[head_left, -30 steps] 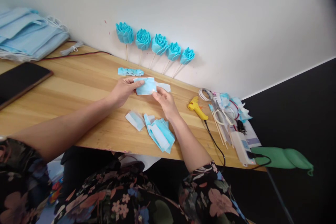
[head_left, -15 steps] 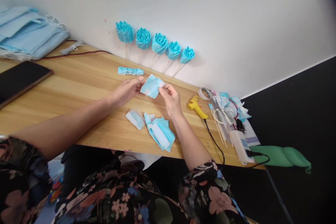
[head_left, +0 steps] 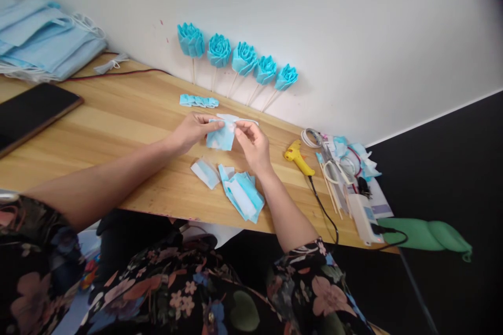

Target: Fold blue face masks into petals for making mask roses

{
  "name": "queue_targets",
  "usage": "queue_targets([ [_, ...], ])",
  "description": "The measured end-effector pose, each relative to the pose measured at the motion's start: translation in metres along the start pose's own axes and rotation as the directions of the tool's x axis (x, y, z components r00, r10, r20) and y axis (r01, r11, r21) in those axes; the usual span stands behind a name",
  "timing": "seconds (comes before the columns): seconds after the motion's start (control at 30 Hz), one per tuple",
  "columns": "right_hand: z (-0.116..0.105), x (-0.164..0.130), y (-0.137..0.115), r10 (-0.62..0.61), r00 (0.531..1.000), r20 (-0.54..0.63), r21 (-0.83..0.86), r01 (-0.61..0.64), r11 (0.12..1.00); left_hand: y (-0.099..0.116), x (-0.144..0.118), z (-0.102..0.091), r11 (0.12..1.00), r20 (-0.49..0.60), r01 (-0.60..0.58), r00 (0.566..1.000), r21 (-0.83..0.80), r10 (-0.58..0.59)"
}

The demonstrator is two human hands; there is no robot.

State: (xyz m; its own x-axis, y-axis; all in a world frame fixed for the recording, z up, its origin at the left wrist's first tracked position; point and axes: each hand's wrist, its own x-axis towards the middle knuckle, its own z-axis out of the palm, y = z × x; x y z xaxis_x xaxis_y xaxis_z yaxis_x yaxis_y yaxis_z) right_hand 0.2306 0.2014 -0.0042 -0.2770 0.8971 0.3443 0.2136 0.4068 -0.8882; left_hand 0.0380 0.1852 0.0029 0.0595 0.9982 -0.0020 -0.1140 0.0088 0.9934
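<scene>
held piece: a light-blue mask-fabric piece (head_left: 220, 137) hangs between both hands just above the tabletop (head_left: 118, 120), near the middle of the scene.
left hand: the left hand (head_left: 191, 131) pinches the piece's upper left edge between thumb and fingertips.
right hand: the right hand (head_left: 254, 142) pinches the upper right corner, fingers curled in.
handling: it looks very light, thin and limp, likely to droop and fold wherever it is unsupported; not fragile, and its pleats probably slip open unless pinched. The best hold seems to be along the top edge or corners, as now.
neighbours: a stack of cut fabric pieces (head_left: 242, 196) lies at 6 o'clock of the hands; a single white-and-blue strip (head_left: 205, 173) at 7 o'clock; a pleated blue strip (head_left: 198, 100) at 11 o'clock.
edges: the wall with five blue fabric roses on sticks (head_left: 239, 60) stands at 12 o'clock; the near tabletop edge runs just below the stack.
open room: bare wood at 9 o'clock, up to a dark phone (head_left: 31, 115).
clutter: a yellow glue gun (head_left: 299, 157), scissors (head_left: 334, 167) and scraps at 3 o'clock.
</scene>
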Motion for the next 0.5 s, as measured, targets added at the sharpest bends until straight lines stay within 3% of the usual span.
queue_targets([
  [0.1, -0.0023, -0.0006, -0.0044, -0.116, 0.99, -0.083, -0.116, 0.106, 0.988, 0.0018, -0.0013, 0.0013, 1.0, -0.003, 0.013, 1.0, -0.005, -0.013],
  [0.23, -0.0036, -0.0018, -0.0084, -0.249, 0.966, -0.067, -0.242, 0.226, 0.943, 0.0017, -0.0031, 0.0024, 1.0, 0.022, 0.019, 1.0, -0.001, -0.019],
  [0.5, -0.0003, -0.0018, -0.0111, -0.324, 0.945, -0.033, -0.338, 0.295, 0.894, 0.0007, -0.0043, 0.0045, 0.998, 0.056, -0.026, 0.998, 0.051, 0.023],
])
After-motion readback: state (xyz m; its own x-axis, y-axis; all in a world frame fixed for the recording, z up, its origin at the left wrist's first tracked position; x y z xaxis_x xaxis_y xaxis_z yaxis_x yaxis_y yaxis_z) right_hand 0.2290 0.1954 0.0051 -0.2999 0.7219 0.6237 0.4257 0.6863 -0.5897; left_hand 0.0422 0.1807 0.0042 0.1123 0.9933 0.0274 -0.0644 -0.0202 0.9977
